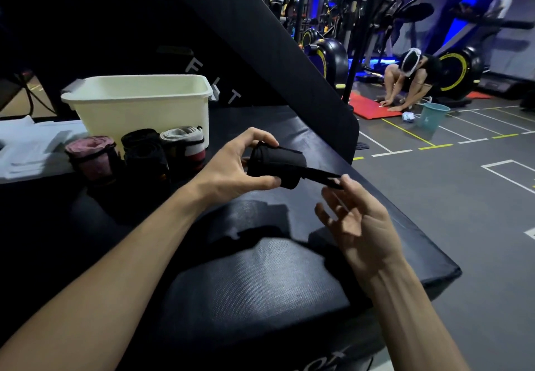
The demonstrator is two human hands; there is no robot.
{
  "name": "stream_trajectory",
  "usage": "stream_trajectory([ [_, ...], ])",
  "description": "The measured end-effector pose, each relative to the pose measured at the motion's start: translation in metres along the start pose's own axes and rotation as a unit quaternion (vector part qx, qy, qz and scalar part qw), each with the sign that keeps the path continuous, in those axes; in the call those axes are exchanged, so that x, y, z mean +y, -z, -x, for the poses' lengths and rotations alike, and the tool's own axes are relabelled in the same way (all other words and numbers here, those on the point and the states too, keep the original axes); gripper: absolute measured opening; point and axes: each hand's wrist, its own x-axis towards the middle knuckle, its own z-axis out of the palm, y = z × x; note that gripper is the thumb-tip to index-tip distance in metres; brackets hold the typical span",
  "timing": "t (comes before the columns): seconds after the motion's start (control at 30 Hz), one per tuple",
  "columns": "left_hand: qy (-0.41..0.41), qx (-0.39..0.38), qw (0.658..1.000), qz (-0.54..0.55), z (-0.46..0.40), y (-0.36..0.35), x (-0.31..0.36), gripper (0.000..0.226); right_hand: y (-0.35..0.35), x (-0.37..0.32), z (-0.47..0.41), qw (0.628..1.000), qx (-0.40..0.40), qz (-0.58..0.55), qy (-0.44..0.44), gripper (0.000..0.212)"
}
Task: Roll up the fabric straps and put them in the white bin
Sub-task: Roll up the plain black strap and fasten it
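My left hand (231,165) grips a rolled black fabric strap (276,163) above the black padded bench (260,269). A thin loose tail of the strap (321,178) runs out to the right. My right hand (356,220) is palm up with fingers spread, and the tail's end lies at its fingertips. The white bin (139,101) stands at the back left of the bench. In front of it sit rolled straps: a pink one (91,153), a black one (144,150) and a grey-and-white one (183,145).
Folded white towels (31,145) lie left of the bin. A black padded panel (260,37) slants up behind the bench. On the gym floor to the right a person (411,81) crouches on a red mat (373,107) near a teal bucket (432,116), among exercise machines.
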Motion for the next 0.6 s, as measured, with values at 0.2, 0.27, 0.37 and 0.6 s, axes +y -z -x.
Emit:
stream_trajectory([
  [0.2, -0.006, 0.063, 0.981, -0.184, -0.001, -0.007, -0.008, 0.051, -0.005, -0.002, 0.001, 0.998, -0.025, -0.034, 0.052, 0.016],
  [0.27, 0.016, 0.097, 0.985, -0.144, -0.002, -0.011, -0.009, 0.051, -0.008, 0.0, 0.0, 0.998, -0.028, -0.031, 0.046, 0.019],
  [0.37, 0.088, 0.143, 0.981, 0.099, -0.004, -0.025, -0.002, 0.056, -0.015, 0.011, -0.003, 1.0, -0.01, -0.018, 0.003, 0.009],
  [0.6, 0.152, -0.017, 0.915, 0.373, 0.0, -0.03, 0.01, 0.035, -0.017, 0.015, -0.005, 0.999, -0.022, 0.032, 0.02, 0.014],
])
